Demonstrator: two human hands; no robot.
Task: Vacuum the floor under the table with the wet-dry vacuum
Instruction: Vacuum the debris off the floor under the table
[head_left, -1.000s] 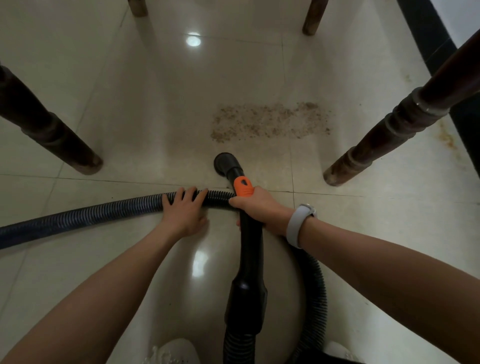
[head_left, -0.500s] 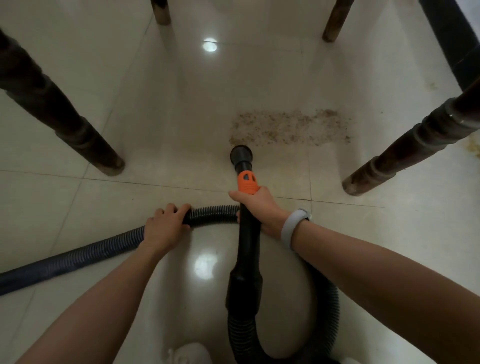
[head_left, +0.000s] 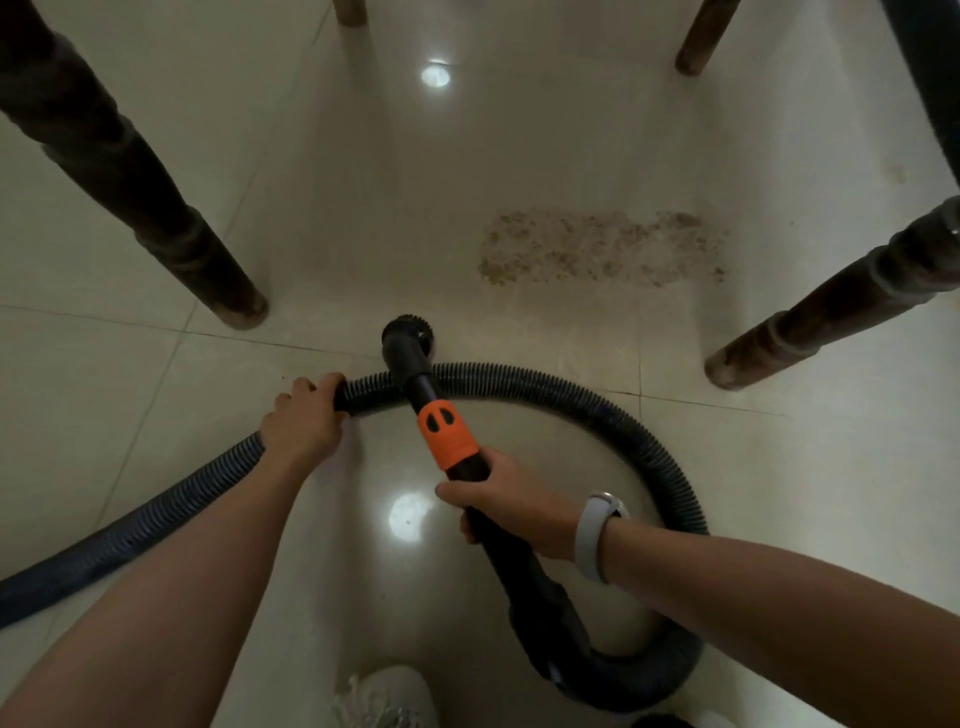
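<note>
A black vacuum wand with an orange collar points away from me, and its round nozzle sits on the pale tiled floor. My right hand grips the wand just below the orange collar. My left hand grips the ribbed dark hose, which runs in from the lower left, passes under the wand and loops round to the right. A patch of brown crumbs lies on the tiles beyond the nozzle, to its right.
Dark wooden table legs stand at the near left and near right, with two more at the far left and far right. My white shoe shows at the bottom edge. A dark skirting runs along the right.
My right hand has slid back down the wand, uncovering the orange collar. The nozzle has drawn back from the crumbs and to the left. The hose loop has spread wider to the right.
</note>
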